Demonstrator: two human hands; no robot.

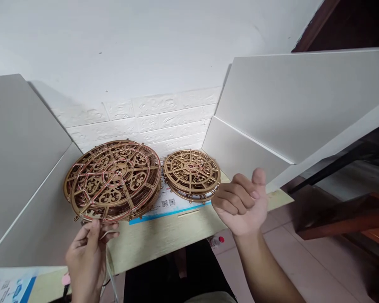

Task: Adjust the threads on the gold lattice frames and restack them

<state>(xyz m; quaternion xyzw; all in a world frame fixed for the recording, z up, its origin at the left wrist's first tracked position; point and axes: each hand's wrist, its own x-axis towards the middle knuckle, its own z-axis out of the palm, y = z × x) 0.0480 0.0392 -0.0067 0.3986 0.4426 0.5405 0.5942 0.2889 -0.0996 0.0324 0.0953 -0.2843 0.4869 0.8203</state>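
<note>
Large lattice disc (113,179) and small lattice disc (192,174) lie side by side on the bench (164,242), both gold-coloured and cut in a lacy pattern of rings, spokes and trefoil shapes. The large one sits to the left, its rim showing several layers, with thin pinkish strands crossing its face. Its lower rim reaches about to the bench's front edge. The small one sits just to its right, with a similar pattern and layered edge. Both rest partly on a printed sheet (172,208) with QR codes and a blue stripe along its lower edge.

Left hand (88,263) is just below the large disc's lower rim, fingers curled, and seems to pinch a thin pale strip (109,234), though the grip is partly hidden. Right hand (241,204) is raised beside the small disc, empty and half open, with the thumb up and the fingers loosely curled. Its fingers come very near the rim, but I cannot tell whether they touch it.

Pale panels (25,160) stand to the left of the discs, and another (303,105) stands to the right. Behind them is a white brick-textured wall (145,113). A tiled floor (303,261) shows below and to the right of the bench.
</note>
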